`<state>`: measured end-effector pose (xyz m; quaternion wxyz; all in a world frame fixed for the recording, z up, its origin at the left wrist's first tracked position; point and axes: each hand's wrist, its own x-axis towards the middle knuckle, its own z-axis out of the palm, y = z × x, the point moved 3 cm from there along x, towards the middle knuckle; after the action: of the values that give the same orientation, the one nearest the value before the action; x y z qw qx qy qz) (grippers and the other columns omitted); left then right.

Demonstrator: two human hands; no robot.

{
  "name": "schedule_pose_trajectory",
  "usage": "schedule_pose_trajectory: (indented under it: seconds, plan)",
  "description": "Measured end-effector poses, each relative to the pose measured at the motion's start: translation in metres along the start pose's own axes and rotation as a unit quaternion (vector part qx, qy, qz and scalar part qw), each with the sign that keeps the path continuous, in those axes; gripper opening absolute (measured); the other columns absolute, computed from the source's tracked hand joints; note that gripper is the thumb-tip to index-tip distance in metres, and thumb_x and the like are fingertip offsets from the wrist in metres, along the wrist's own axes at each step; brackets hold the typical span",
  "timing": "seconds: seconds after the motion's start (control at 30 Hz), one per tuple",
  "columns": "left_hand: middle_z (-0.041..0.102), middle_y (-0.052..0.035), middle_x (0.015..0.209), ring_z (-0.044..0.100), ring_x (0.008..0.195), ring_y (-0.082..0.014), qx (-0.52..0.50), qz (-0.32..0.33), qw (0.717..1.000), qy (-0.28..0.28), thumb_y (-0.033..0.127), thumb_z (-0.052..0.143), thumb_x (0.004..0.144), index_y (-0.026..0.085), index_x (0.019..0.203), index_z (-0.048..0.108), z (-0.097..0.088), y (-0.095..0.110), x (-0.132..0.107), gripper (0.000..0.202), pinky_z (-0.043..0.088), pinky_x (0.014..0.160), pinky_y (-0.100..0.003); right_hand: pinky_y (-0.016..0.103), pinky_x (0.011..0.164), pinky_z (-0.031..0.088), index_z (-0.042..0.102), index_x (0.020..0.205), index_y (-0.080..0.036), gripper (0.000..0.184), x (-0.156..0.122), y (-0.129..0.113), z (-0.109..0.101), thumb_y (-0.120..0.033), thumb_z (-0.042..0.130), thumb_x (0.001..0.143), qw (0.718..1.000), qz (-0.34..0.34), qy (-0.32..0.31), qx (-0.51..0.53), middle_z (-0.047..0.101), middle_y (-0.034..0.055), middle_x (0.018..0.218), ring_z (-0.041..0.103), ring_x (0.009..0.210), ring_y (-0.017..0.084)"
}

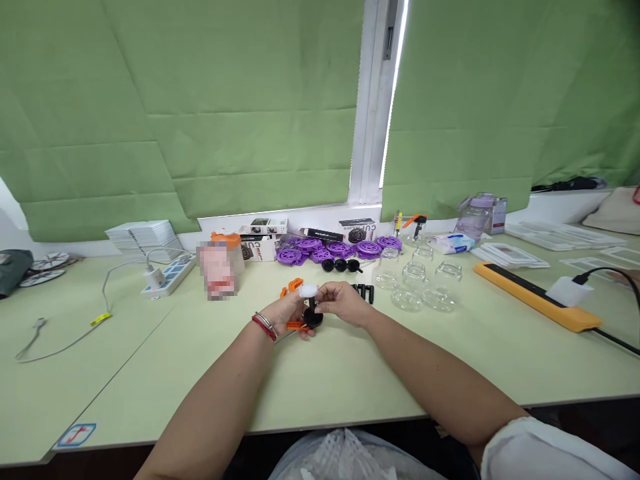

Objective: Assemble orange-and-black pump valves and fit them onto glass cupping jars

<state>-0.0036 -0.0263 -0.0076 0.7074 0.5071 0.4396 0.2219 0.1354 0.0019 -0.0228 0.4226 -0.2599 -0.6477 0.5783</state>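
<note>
Close to the table's middle, my left hand (286, 315) is wrapped round a small black part (313, 318) with a round base and an upright stem. A white round piece (309, 291) sits at the stem's top. An orange lever (297, 326) sticks out beside the base, under my left fingers. My right hand (346, 303) is closed, its thumb and fingertips pinching at the stem from the right. Behind my hands lie orange pieces (291, 287), short black handles (363, 293) and black round parts (341, 265).
Purple wheel-shaped pieces (340, 249) are heaped in front of boxes (357, 231) at the back. Clear glass vessels (414, 275) stand right of my hands. Further right is a yellow-orange power strip (537, 295); a white one (170, 275) lies left, near a pink pixelated object (217, 270).
</note>
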Motion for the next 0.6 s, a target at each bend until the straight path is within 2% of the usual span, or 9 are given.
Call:
schedule_pose_trajectory:
  seconds: [0.2, 0.4, 0.6]
  plan:
    - [0.063, -0.007, 0.073, 0.061, 0.05, -0.018, -0.01, 0.005, 1.0, -0.014, 0.07, 0.054, 0.064, 0.018, 0.094, 0.05, -0.0019, -0.001, 0.0016, 0.059, 0.043, 0.041, -0.024, 0.027, 0.065, 0.043, 0.061, 0.076, -0.015, 0.036, -0.0008, -0.0013, -0.0001, -0.027, 0.083, 0.05, 1.0, -0.01, -0.006, -0.011, 0.057, -0.0031, 0.069, 0.051, 0.063, 0.01]
    - [0.062, -0.0054, 0.069, 0.061, 0.05, -0.0185, -0.009, 0.007, 1.0, -0.02, 0.069, 0.053, 0.065, 0.018, 0.095, 0.049, -0.0018, 0.0001, 0.0011, 0.059, 0.043, 0.041, -0.025, 0.026, 0.06, 0.04, 0.06, 0.073, -0.015, 0.028, -0.0014, 0.0003, 0.0004, -0.027, 0.08, 0.056, 0.999, -0.02, -0.005, -0.047, 0.052, -0.0048, 0.062, 0.047, 0.059, 0.009]
    - [0.062, -0.0068, 0.07, 0.062, 0.051, -0.02, -0.011, 0.001, 1.0, -0.024, 0.072, 0.052, 0.065, 0.018, 0.096, 0.05, -0.0015, 0.0002, 0.001, 0.063, 0.044, 0.042, -0.026, 0.027, 0.066, 0.044, 0.061, 0.082, -0.016, 0.036, -0.0014, -0.001, 0.0016, -0.027, 0.081, 0.054, 0.999, -0.034, -0.001, -0.031, 0.057, -0.0025, 0.073, 0.052, 0.066, 0.01]
